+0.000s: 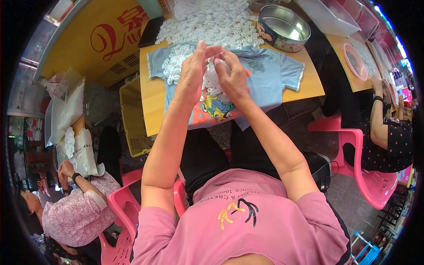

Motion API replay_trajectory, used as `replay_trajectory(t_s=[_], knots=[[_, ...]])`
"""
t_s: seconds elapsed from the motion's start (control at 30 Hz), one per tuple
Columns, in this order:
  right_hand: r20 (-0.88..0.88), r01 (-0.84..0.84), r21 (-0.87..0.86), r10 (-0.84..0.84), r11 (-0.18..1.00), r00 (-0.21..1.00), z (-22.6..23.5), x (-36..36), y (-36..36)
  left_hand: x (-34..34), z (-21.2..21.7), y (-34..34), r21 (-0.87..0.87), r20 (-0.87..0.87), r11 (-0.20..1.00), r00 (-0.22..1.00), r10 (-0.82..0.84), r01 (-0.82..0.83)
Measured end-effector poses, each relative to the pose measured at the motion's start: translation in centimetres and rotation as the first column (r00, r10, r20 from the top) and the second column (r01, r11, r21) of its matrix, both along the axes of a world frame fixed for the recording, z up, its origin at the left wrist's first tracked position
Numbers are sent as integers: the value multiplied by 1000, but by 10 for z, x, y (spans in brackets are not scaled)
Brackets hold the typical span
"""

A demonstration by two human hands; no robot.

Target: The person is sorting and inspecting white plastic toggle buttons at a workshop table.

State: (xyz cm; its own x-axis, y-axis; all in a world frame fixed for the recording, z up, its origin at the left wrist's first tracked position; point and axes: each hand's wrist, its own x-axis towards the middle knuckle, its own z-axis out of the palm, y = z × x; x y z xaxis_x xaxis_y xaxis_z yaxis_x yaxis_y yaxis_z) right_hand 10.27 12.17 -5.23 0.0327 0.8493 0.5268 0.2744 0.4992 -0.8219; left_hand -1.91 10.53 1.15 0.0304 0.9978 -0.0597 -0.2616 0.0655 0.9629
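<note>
My left hand (191, 73) and my right hand (232, 75) are raised close together over a light blue child's shirt (274, 70) spread on the wooden table (152, 95). Their fingertips meet around a small white ring-shaped piece (215, 58), pinched between both hands. Beneath and beyond the hands lies a heap of small white rings (212, 22), some spilled onto the shirt at the left (174, 62). The shirt has a colourful cartoon print (216, 108) near its hem.
A round metal tin (282, 27) stands at the table's back right. A yellow crate (132, 119) sits left of the table. One person sits at lower left (77, 212), another on a pink chair at right (388, 137). A black phone-like slab (151, 31) lies at back left.
</note>
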Motion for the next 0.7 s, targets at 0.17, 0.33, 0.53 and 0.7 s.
replay_trajectory(t_s=[0.17, 0.33, 0.53, 0.7], knots=[[-106, -12, -46, 7, 999, 994, 3, 1, -2, -5, 1, -6, -14, 37, 1000, 999, 24, -23], [-246, -32, -131, -1, 991, 969, 9, 4, -4, -10, 1, -7, -24, -10, 999, 999, 40, -40], [-396, -142, -211, 48, 967, 917, 7, 9, 0, -22, -9, -9, 62, 66, 993, 993, 99, -103], [-431, -263, -266, 130, 927, 893, 15, 23, 1, -40, -20, -26, 76, 61, 985, 987, 149, -153]])
